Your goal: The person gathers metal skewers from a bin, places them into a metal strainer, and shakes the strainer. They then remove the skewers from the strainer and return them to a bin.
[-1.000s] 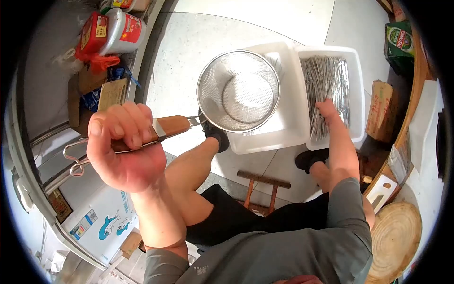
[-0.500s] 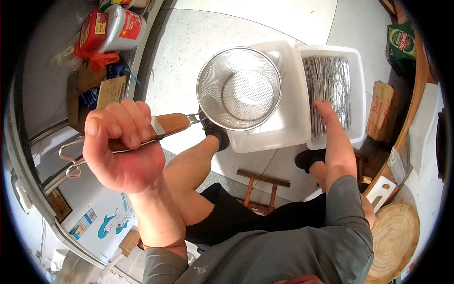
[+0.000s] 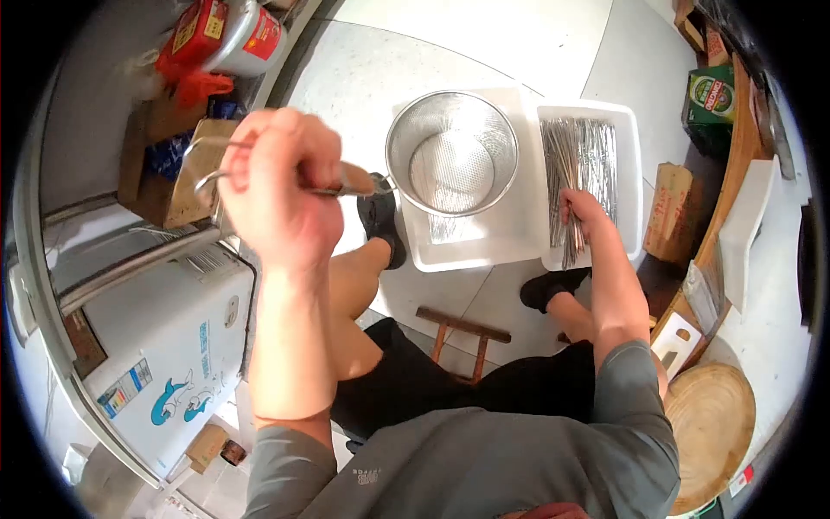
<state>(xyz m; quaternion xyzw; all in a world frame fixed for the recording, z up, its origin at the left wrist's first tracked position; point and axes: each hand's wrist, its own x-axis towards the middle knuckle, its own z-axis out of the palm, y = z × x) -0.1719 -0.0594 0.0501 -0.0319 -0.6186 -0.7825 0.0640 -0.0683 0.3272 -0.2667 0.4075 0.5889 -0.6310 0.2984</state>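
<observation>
A round metal mesh strainer (image 3: pixel 452 154) is above a white tray (image 3: pixel 484 251) on the floor. My left hand (image 3: pixel 290 186) is closed around its wooden handle, raised close to the camera and slightly blurred. Beside that tray, a second white tray (image 3: pixel 629 173) holds many thin metal sticks (image 3: pixel 596 156). My right hand (image 3: pixel 581 209) grips a bundle of these sticks over the second tray, its fingers wrapped round them near their lower part. Some sticks also show in the first tray, below the strainer.
A low wooden stool (image 3: pixel 462 324) stands between my legs. On the left are a shelf with a red and white tub (image 3: pixel 259 39), a cardboard box (image 3: pixel 203 173) and a white appliance (image 3: pixel 173 372). A brown carton (image 3: pixel 670 212), green box (image 3: pixel 711 97) and round wooden board (image 3: pixel 713 432) are on the right.
My left hand has moved right and up, turning the strainer's handle. My right hand now has a bundle of sticks raised and slanted out of the pile. The whole view has shifted slightly.
</observation>
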